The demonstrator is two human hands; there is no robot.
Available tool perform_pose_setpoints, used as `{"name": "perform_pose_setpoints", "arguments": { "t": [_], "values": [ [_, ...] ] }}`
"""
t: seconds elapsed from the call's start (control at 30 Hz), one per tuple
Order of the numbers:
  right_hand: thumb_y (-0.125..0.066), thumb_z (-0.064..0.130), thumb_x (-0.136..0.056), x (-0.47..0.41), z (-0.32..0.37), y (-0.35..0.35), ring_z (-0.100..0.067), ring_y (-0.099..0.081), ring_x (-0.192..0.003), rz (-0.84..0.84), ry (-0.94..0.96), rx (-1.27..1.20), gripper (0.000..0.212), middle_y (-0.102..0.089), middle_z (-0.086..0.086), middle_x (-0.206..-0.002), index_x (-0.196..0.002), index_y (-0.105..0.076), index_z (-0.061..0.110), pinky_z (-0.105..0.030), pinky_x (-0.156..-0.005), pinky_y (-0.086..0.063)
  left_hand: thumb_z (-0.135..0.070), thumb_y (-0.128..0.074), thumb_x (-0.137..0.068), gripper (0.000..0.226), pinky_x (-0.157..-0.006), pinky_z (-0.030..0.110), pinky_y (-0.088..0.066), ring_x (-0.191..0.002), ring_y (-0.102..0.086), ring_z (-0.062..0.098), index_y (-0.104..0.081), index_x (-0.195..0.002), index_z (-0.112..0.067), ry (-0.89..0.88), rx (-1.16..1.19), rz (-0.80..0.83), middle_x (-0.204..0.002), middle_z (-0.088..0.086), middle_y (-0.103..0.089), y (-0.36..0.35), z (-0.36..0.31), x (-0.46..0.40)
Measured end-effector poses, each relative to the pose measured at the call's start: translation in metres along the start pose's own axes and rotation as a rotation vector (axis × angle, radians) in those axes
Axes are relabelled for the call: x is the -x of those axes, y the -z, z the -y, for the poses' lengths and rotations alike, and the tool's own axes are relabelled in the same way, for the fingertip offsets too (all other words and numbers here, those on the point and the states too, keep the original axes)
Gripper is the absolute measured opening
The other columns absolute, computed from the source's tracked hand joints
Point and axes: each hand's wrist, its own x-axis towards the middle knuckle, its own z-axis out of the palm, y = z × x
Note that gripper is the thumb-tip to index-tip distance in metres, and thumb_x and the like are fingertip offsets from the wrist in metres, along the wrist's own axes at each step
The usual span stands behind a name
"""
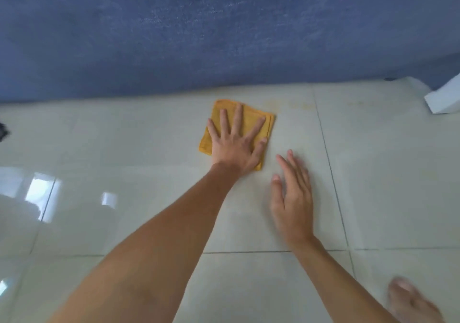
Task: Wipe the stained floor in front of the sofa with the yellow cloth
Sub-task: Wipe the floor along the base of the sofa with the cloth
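A folded yellow cloth lies flat on the pale tiled floor, just in front of the blue sofa. My left hand presses down on the cloth, palm flat and fingers spread. Just to the right of the cloth, my right hand is over the bare tile, fingers extended, holding nothing; it looks motion-blurred. Faint yellowish stains mark the floor to the right of the cloth, close to the sofa's base.
A white object sits on the floor at the right edge by the sofa. A dark item shows at the left edge. My bare foot is at the bottom right. Window glare reflects on the tiles at the left.
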Motion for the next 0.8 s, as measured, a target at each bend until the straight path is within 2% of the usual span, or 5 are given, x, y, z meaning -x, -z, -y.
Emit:
{"name": "perform_pose_setpoints", "arguments": {
  "t": [0.07, 0.17, 0.33, 0.6, 0.8],
  "values": [
    [-0.044, 0.024, -0.096, -0.002, -0.013, 0.012, -0.031, -0.04, -0.142, -0.029, 0.022, 0.123, 0.045, -0.049, -0.013, -0.15, -0.136, -0.058, 0.008, -0.052, -0.116, -0.03, -0.066, -0.015, -0.093, 0.059, -0.112, 0.071, -0.002, -0.149, 0.0, 0.045, -0.008, -0.15, -0.054, -0.068, -0.014, -0.009, -0.166, 0.006, 0.003, -0.005, -0.006, 0.038],
    [-0.039, 0.033, -0.094, -0.011, -0.042, 0.033, -0.034, -0.04, -0.142, 0.022, -0.028, 0.358, 0.052, -0.048, -0.012, -0.151, -0.139, -0.056, 0.013, -0.06, -0.117, -0.024, -0.065, -0.022, -0.094, 0.059, -0.113, 0.069, -0.007, -0.149, -0.005, 0.045, -0.011, -0.15, -0.053, -0.112, -0.035, -0.011, -0.166, 0.006, -0.001, -0.011, 0.006, 0.106],
    [-0.023, 0.047, -0.096, -0.014, -0.066, 0.046, -0.032, -0.025, -0.149, 0.213, -0.077, 0.615, 0.063, -0.03, -0.005, -0.161, -0.152, -0.037, 0.023, -0.061, -0.119, -0.013, -0.066, -0.026, -0.091, 0.06, -0.113, 0.068, -0.013, -0.149, -0.012, 0.043, -0.017, -0.15, -0.054, 0.094, -0.06, -0.008, -0.166, 0.006, -0.009, -0.014, 0.07, 0.164],
    [-0.032, 0.042, -0.098, -0.011, -0.071, 0.04, -0.032, -0.024, -0.15, 0.137, -0.055, 0.649, 0.059, -0.029, -0.006, -0.162, -0.153, -0.036, 0.022, -0.061, -0.12, -0.012, -0.069, -0.014, -0.092, 0.06, -0.114, 0.069, 0.002, -0.15, 0.006, 0.041, -0.005, -0.149, -0.056, 0.448, 0.029, -0.044, -0.166, 0.002, 0.007, 0.004, 0.098, 0.036],
    [-0.038, 0.04, -0.097, -0.013, -0.073, 0.04, -0.033, -0.027, -0.149, 0.092, -0.031, 0.613, 0.057, -0.034, -0.007, -0.16, -0.15, -0.041, 0.021, -0.06, -0.12, -0.013, -0.069, -0.01, -0.09, 0.062, -0.113, 0.07, 0.005, -0.149, 0.008, 0.044, -0.005, -0.15, -0.055, 0.283, 0.019, -0.038, -0.166, 0.003, 0.007, 0.006, 0.008, -0.061]
  ]
}}
